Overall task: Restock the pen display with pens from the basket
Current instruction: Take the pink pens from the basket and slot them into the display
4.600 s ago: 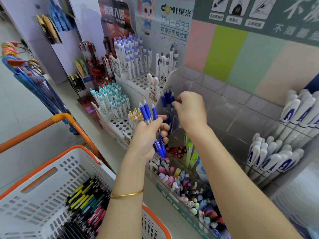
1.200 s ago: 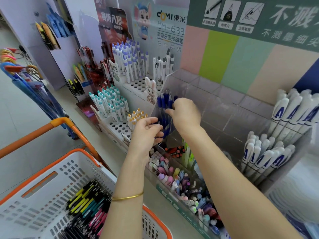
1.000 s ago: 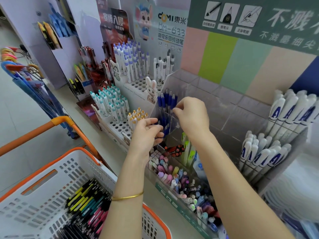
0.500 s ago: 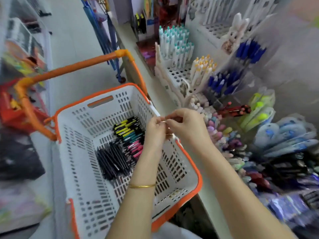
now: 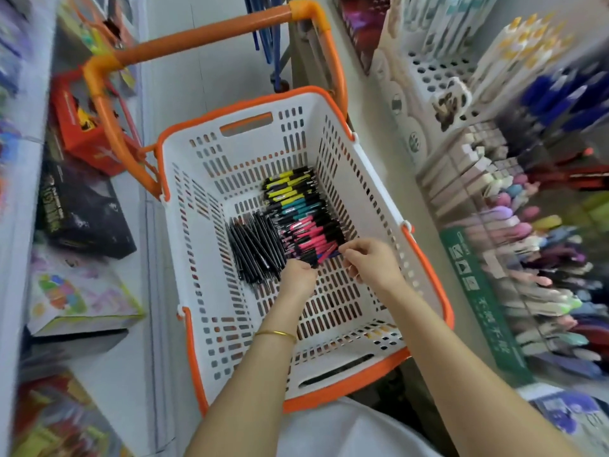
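Moved: both hands are now sitting down inside the basket (image 5: 428, 278); 0.5 s ago I was seeing them pinched together above its rim, & before that up at the pen display (image 5: 478, 291).
L hand (image 5: 298, 275): it's reaching onto the near ends of the pens, fingers curling down under the back of the hand; I can't tell whether they're grasping anything.
R hand (image 5: 369, 262): thumb & forefinger are pinching the near ends of the pink pens (image 5: 309, 237).
Pens: all lying on the basket floor toward its far-R side, w/ yellow pens (image 5: 286, 184) farthest, teal pens (image 5: 300, 206) next, pink pens nearest me, black pens (image 5: 253, 245) bundling just L of them, touching.
Basket: white w/ orange rim, standing just L of the display; orange handle (image 5: 211, 37) is rising at the far end.
Display: blurring at R edge; I'm making out blue pens (image 5: 560, 97) up top & pastel caps (image 5: 527, 225) lower down.
Wrist: gold bracelet (image 5: 276, 334) is sitting on L arm.
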Demonstrator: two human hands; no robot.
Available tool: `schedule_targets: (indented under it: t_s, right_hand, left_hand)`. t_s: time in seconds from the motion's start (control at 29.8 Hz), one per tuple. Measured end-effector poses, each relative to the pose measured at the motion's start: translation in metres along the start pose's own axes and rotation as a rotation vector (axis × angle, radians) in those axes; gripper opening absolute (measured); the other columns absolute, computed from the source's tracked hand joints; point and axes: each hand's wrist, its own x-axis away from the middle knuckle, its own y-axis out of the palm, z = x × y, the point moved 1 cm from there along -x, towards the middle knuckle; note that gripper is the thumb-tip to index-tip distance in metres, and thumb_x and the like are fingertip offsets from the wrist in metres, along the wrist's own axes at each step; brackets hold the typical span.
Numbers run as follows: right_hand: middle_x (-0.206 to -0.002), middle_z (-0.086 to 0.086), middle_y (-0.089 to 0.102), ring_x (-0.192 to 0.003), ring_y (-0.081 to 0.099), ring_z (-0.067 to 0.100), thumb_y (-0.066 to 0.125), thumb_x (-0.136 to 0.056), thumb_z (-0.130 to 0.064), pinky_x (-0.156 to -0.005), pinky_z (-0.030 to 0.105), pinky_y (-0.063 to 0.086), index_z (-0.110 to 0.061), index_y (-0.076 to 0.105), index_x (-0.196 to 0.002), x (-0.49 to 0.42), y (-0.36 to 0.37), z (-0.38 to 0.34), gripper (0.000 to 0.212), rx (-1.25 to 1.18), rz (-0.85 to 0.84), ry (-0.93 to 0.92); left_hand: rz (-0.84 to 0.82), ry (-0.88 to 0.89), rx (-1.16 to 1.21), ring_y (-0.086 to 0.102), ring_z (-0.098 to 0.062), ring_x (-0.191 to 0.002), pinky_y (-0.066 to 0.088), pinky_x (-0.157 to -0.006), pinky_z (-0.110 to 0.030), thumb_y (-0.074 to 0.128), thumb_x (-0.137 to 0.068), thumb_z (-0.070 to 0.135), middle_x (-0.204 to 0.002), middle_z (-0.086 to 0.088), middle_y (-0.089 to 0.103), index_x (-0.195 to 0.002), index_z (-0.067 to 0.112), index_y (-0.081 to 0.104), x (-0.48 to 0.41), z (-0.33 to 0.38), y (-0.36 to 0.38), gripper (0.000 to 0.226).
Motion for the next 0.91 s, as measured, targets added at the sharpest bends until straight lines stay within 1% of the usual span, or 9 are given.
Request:
schedule_targets:
  t_s: [0.1,0.17,0.2,0.27,0.47,0.57,0.64,0.71,0.91]
  right_hand:
    - [-0.069,0.003,0.060,-0.053,0.052,0.011,0.046,-0.094,0.000,-0.043,0.016,0.039,-0.007,0.066,-0.097,-0.004,-0.002,0.013,0.022,-0.031,-0.010,0.072]
    - [-0.068,0.003,0.060,-0.054,0.051,0.010,0.045,-0.094,0.001,-0.044,0.015,0.039,-0.008,0.064,-0.096,-0.005,-0.003,0.018,0.022,-0.031,-0.021,0.103]
    - [-0.067,0.002,0.059,-0.053,0.051,0.010,0.045,-0.094,0.000,-0.043,0.014,0.039,-0.010,0.064,-0.094,-0.006,-0.003,0.020,0.022,-0.023,-0.027,0.106]
    - [-0.066,0.000,0.058,-0.051,0.051,0.008,0.046,-0.094,-0.002,-0.043,0.013,0.039,-0.014,0.062,-0.091,-0.009,-0.002,0.021,0.020,-0.003,-0.037,0.094]
    - [-0.069,0.000,0.059,-0.052,0.051,0.007,0.049,-0.096,-0.006,-0.045,0.015,0.038,-0.014,0.062,-0.093,-0.014,-0.001,0.023,0.016,-0.034,-0.055,0.101]
    - [-0.070,-0.001,0.059,-0.054,0.052,0.008,0.049,-0.096,-0.007,-0.047,0.016,0.041,-0.016,0.062,-0.092,-0.014,-0.001,0.022,0.016,-0.018,-0.074,0.094]
    - [-0.071,0.000,0.060,-0.054,0.053,0.008,0.050,-0.095,-0.008,-0.046,0.014,0.041,-0.015,0.062,-0.092,-0.015,0.000,0.022,0.015,-0.016,-0.086,0.082]
    - [-0.072,-0.002,0.059,-0.054,0.053,0.007,0.051,-0.095,-0.008,-0.043,0.011,0.039,-0.015,0.062,-0.092,-0.016,0.001,0.023,0.014,-0.007,-0.088,0.071]
    - [-0.073,-0.004,0.059,-0.057,0.054,0.006,0.051,-0.095,-0.011,-0.045,0.010,0.039,-0.016,0.063,-0.094,-0.020,0.000,0.026,0.012,-0.020,-0.085,0.071]
  left_hand:
    - [0.047,0.047,-0.145,0.036,-0.018,-0.049,0.035,-0.057,-0.031,0.050,-0.093,0.001,-0.074,-0.016,0.047,-0.068,0.012,0.042,-0.012,0.000,0.010,0.028]
    - [0.124,0.099,-0.250,0.057,-0.023,-0.083,0.046,-0.069,-0.033,0.057,-0.093,0.008,-0.118,-0.017,0.050,-0.096,0.012,0.053,-0.017,0.005,0.015,0.006]
    - [0.188,0.141,-0.340,0.053,-0.026,-0.106,0.047,-0.084,-0.034,0.060,-0.093,0.012,-0.130,-0.014,0.043,-0.111,0.011,0.053,-0.022,0.006,0.018,0.019]
    - [0.299,0.267,-0.523,0.041,-0.028,-0.123,0.038,-0.101,-0.035,0.064,-0.091,0.015,-0.133,-0.012,0.041,-0.125,0.007,0.047,-0.030,0.012,0.021,0.039]
    - [0.384,0.408,-0.736,0.044,-0.030,-0.122,0.042,-0.100,-0.039,0.072,-0.081,0.011,-0.133,-0.013,0.046,-0.130,0.007,0.047,-0.048,0.016,0.041,0.055]
    - [0.413,0.432,-0.835,0.050,-0.032,-0.125,0.043,-0.102,-0.045,0.085,-0.067,0.021,-0.133,-0.015,0.052,-0.133,0.005,0.048,-0.054,0.010,0.045,0.078]
    - [0.365,0.420,-0.937,0.029,-0.033,-0.143,0.022,-0.116,-0.050,0.079,-0.076,0.033,-0.152,-0.018,0.034,-0.147,0.002,0.029,-0.062,0.004,0.045,0.093]
    - [0.325,0.444,-1.039,0.006,-0.034,-0.150,0.002,-0.119,-0.051,0.069,-0.084,0.044,-0.160,-0.019,0.011,-0.152,0.001,0.008,-0.069,0.002,0.043,0.101]
    - [0.285,0.432,-1.177,-0.001,-0.034,-0.150,-0.001,-0.119,-0.049,0.066,-0.087,0.048,-0.161,-0.021,0.000,-0.152,0.001,-0.003,-0.088,0.007,0.038,0.106]
